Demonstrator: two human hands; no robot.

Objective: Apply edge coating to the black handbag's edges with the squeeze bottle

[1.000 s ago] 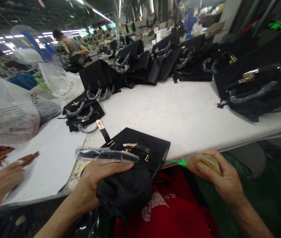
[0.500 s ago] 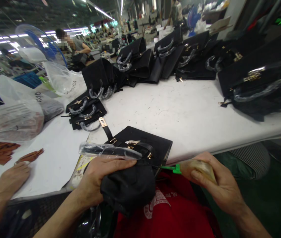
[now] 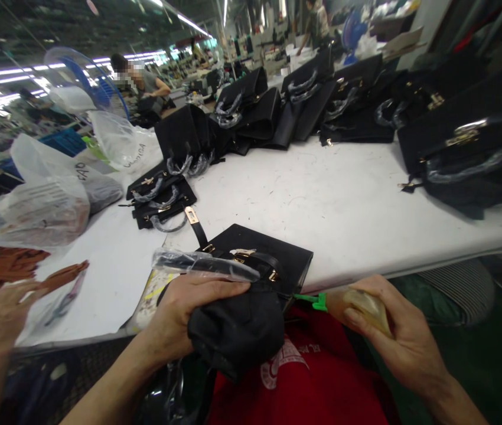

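A black handbag lies over the near edge of the counter — stiff-looking panel, soft-looking cloth, probably best gripped where the left hand pinches its fingers; the right hand's fingers curl around a likely squeezable bottle.

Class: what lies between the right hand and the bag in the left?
The head view shows the green nozzle of the bottle between the right hand and the bag; whether its tip touches is unclear.
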